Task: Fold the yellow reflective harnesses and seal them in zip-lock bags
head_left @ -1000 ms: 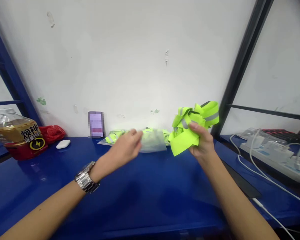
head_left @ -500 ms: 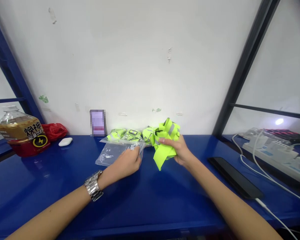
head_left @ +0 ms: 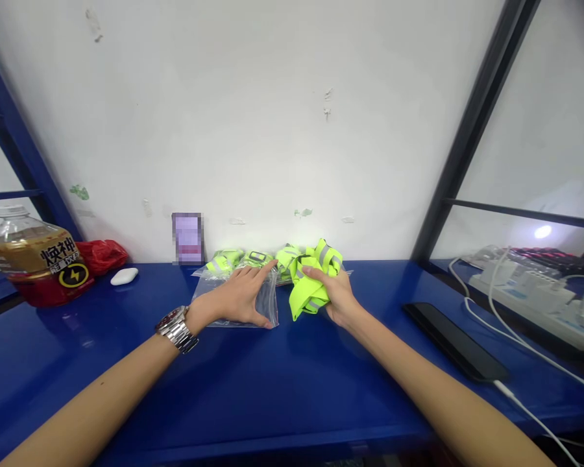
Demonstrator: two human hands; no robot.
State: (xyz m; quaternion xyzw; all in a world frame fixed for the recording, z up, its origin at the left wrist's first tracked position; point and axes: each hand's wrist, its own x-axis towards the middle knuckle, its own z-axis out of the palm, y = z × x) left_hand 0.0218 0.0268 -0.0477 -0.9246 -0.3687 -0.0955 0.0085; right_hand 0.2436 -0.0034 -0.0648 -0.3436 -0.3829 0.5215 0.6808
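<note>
Your right grip (head_left: 335, 295) is closed around a light, soft hi-vis vest (head_left: 304, 299) on the blue counter (head_left: 272, 389), best held by its bunched folds, while your open left grip (head_left: 236, 298) lies flat on a slippery clear plastic bag (head_left: 207, 305).

Both forearms (head_left: 102, 383) reach forward over the bench (head_left: 292, 402), hands close together. The left hand (head_left: 238, 297) lies palm down with fingers (head_left: 265, 267) spread, a steel watch (head_left: 176, 329) on its wrist; the right hand (head_left: 329, 295) seems loosely curled.
</note>
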